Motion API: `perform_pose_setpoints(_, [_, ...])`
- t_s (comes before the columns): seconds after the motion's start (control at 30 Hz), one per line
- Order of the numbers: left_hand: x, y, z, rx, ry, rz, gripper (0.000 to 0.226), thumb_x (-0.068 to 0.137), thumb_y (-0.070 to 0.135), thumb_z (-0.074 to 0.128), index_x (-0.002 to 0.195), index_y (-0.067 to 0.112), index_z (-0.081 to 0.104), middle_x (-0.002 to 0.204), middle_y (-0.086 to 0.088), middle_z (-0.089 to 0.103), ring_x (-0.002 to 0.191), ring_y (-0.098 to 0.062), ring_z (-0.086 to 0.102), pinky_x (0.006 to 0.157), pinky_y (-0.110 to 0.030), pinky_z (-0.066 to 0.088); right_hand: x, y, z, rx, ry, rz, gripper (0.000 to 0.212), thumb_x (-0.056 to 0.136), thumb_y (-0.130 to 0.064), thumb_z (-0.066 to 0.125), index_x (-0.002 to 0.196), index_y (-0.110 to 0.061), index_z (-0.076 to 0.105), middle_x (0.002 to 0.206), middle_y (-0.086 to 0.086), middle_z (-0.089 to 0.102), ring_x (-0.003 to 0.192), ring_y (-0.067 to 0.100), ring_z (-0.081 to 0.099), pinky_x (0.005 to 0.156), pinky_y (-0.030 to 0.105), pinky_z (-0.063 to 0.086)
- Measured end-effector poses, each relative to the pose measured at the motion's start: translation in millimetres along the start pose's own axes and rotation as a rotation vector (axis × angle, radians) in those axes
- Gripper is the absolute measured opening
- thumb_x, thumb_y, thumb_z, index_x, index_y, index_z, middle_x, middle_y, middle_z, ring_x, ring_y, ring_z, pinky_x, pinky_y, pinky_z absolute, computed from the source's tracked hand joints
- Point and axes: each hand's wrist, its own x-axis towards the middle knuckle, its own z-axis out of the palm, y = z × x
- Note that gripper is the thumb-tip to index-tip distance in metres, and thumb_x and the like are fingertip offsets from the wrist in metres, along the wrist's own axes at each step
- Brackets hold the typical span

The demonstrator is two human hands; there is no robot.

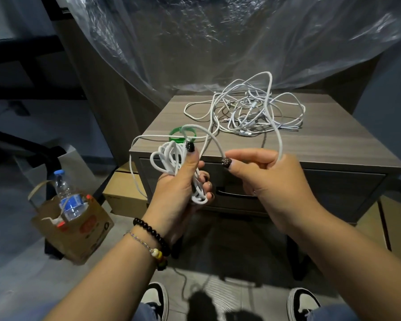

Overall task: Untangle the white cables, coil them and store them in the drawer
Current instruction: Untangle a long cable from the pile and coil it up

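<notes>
A sheet of clear plastic film (218, 38) is hanging across the whole upper part of the view, veiling whatever stands behind it, and its lower edge is drooping to the back of the desk. The grey wood-grain desk (333, 144) is sitting in the middle, its right corner running near the frame edge. Its drawer (333, 188) is sitting pushed in, the dark handle half hidden behind the hands.

On the desk top a tangle of white cables (248, 110) is lying in loose loops; how many cables are knotted there is hard to make out. One strand is running from that heap forward to the right hand (271, 174), which is pinching the strand between thumb and fingers just in front of the desk edge. The left hand (178, 181) is gripping a coiled bundle of white cable (171, 163), fingers curled round its loops, with a further loop arching across to the right hand. Whether the coil and the strand are one cable cannot be told.

A brown paper bag (79, 230) is standing on the floor at the left, holding a water bottle (67, 195). A cardboard box (123, 191) is lying beside the desk, partly hidden. A green ring (175, 133) is lying near the front left corner of the desk top, half covered by cable. Beaded bracelets (153, 239) are circling the left wrist.
</notes>
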Motion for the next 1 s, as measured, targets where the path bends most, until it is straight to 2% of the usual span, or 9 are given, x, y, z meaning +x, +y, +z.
perform_pose_setpoints(0.1, [-2.9,-1.0,0.3,0.044,-0.025,0.047,0.064,0.049,0.055,0.066,0.091,0.008,0.058,0.064,-0.004,0.05,0.052,-0.013,0.048,0.05,-0.024,0.044,-2.6,-0.6,3.3,-0.224,-0.051,-0.143,0.028,0.081,0.003,0.069,0.075,-0.024,0.074,0.041,-0.011,0.038,0.045,0.005,0.033,0.05,0.012,0.033])
perform_pose_setpoints(0.23, [-5.9,2.1,-4.2,0.161,-0.024,0.111,0.058,0.06,0.061,0.076,0.083,0.011,0.059,0.077,-0.018,0.052,0.07,-0.025,0.05,0.066,-0.033,0.044,-11.5,0.8,10.4,-0.358,-0.1,-0.228,0.033,0.08,0.002,0.07,0.073,-0.03,0.073,0.036,-0.011,0.038,0.038,0.003,0.035,0.046,0.007,0.029])
perform_pose_setpoints(0.33, [-6.1,8.0,-6.5,0.206,-0.004,0.181,0.054,0.059,0.052,0.071,0.092,0.011,0.061,0.079,-0.014,0.054,0.07,-0.022,0.053,0.064,-0.03,0.045,-11.6,0.8,9.6,-0.367,-0.122,-0.226,0.027,0.079,0.0,0.071,0.076,-0.026,0.075,0.037,-0.011,0.035,0.039,0.004,0.031,0.046,0.01,0.026])
perform_pose_setpoints(0.43, [-2.2,11.4,-8.4,0.189,0.103,0.204,0.035,0.059,0.041,0.073,0.081,0.017,0.062,0.076,-0.004,0.058,0.07,-0.015,0.057,0.067,-0.03,0.048,-13.3,0.4,8.8,-0.295,-0.165,-0.162,0.02,0.081,0.001,0.07,0.081,-0.017,0.077,0.04,-0.011,0.031,0.041,0.004,0.027,0.046,0.011,0.025])
perform_pose_setpoints(0.5, [-1.0,12.6,-5.7,0.178,0.157,0.198,0.024,0.07,0.036,0.071,0.08,0.016,0.064,0.075,-0.002,0.061,0.07,-0.013,0.061,0.069,-0.03,0.05,-15.1,1.8,11.3,-0.237,-0.175,-0.132,0.019,0.082,0.001,0.069,0.082,-0.016,0.077,0.042,-0.011,0.032,0.043,0.005,0.027,0.047,0.013,0.026])
perform_pose_setpoints(0.6, [-0.3,13.8,1.6,0.076,0.177,0.197,0.013,0.088,0.018,0.059,0.078,0.01,0.062,0.063,0.0,0.06,0.056,-0.008,0.061,0.057,-0.023,0.05,-16.3,3.9,14.9,-0.178,-0.191,-0.118,0.019,0.084,-0.001,0.068,0.084,-0.017,0.078,0.051,0.007,0.038,0.053,0.016,0.034,0.055,0.023,0.03])
perform_pose_setpoints(0.7, [1.4,19.8,5.2,-0.113,0.138,0.147,0.016,0.09,0.011,0.054,0.075,0.008,0.058,0.06,-0.002,0.054,0.051,-0.01,0.058,0.054,-0.023,0.055,-15.0,1.6,15.6,-0.066,-0.166,-0.057,0.017,0.091,-0.009,0.06,0.086,-0.006,0.075,0.046,0.005,0.042,0.041,0.013,0.033,0.043,0.021,0.029])
perform_pose_setpoints(0.8, [6.6,25.9,0.6,-0.337,0.06,0.066,0.018,0.091,0.015,0.05,0.074,0.011,0.053,0.063,-0.002,0.052,0.053,-0.009,0.058,0.064,-0.025,0.06,-10.2,-5.5,12.4,0.123,-0.107,0.032,0.032,0.097,-0.016,0.047,0.079,-0.004,0.07,0.041,0.0,0.034,0.035,0.013,0.031,0.037,0.02,0.029])
perform_pose_setpoints(1.0, [10.9,26.6,-6.1,-0.458,-0.046,-0.041,0.026,0.093,0.036,0.052,0.081,0.013,0.05,0.058,0.004,0.044,0.044,-0.003,0.046,0.043,-0.016,0.047,2.7,-11.0,1.1,0.343,0.028,0.223,0.029,0.098,-0.019,0.042,0.076,-0.009,0.057,0.043,-0.001,0.04,0.034,0.011,0.031,0.039,0.019,0.023])
